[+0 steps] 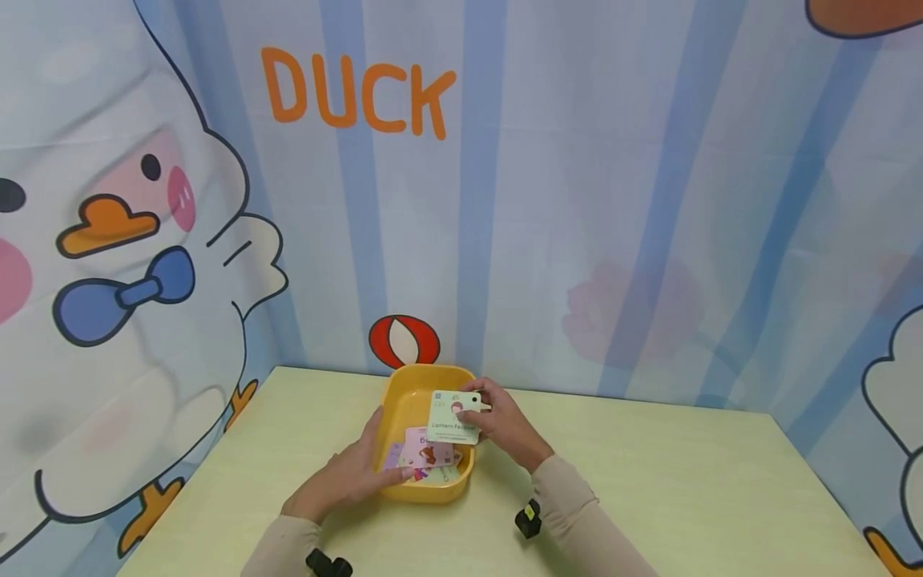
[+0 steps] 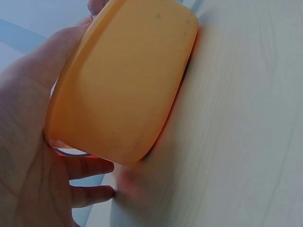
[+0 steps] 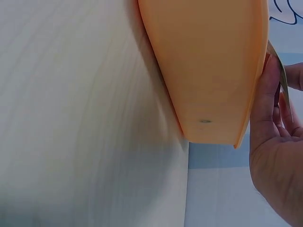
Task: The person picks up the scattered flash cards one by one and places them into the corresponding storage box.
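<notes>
A yellow plastic bin (image 1: 463, 481) stands on the table, with pink, purple and pale printed cards (image 1: 429, 449) lying in it. My left hand (image 1: 346, 473) holds the bin at its left side, the thumb over the rim near the front corner. In the left wrist view, the fingers (image 2: 90, 166) extend past the end of the bin (image 2: 125, 80). Over the bin's right side, my right hand (image 1: 506, 418) pinches a pale green card (image 1: 445, 413) reading "Lantern Festival". From the right wrist, this card (image 3: 284, 85) shows edge-on between thumb and fingers, beside the rim.
The pale wood-grain table (image 1: 649, 473) extends to both sides of the bin. Behind it hangs a blue-striped curtain (image 1: 534, 200) with duck drawings and the word DUCK. Small black devices (image 1: 529, 519) sit at both wrists.
</notes>
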A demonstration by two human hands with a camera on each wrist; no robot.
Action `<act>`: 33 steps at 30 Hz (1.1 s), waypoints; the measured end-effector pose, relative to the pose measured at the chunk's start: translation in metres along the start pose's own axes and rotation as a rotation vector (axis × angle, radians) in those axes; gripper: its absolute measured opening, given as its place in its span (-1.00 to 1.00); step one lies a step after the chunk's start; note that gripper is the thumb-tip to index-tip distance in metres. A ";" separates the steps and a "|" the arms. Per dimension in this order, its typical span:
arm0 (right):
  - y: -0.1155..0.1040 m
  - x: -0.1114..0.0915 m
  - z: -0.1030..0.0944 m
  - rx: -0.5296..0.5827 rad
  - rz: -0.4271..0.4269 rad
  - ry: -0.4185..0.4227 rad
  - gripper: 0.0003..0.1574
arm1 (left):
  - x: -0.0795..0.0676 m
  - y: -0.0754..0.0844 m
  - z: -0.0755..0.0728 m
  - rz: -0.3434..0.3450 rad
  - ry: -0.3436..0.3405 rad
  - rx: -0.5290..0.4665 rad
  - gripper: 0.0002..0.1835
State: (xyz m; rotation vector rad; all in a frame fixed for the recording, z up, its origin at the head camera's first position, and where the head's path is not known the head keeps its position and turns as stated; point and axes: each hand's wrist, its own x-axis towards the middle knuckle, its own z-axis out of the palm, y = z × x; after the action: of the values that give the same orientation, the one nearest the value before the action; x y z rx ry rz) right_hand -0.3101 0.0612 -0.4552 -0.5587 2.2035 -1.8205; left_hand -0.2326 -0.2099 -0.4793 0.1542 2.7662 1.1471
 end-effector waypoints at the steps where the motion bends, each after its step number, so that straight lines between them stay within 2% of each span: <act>1: 0.000 0.000 0.000 0.001 -0.002 -0.001 -0.53 | 0.000 0.000 0.000 0.001 0.000 0.003 0.30; 22: -0.008 0.001 0.012 -0.044 0.023 -0.008 -0.50 | 0.000 0.000 -0.001 0.015 0.001 -0.005 0.30; 33: -0.008 0.002 0.018 -0.060 0.010 -0.010 -0.52 | 0.001 0.000 0.000 0.014 0.000 -0.007 0.31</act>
State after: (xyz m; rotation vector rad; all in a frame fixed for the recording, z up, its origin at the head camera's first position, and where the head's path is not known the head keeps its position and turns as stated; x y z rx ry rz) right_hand -0.3028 0.0430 -0.4505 -0.5669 2.2567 -1.7479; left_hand -0.2336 -0.2097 -0.4795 0.1727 2.7648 1.1601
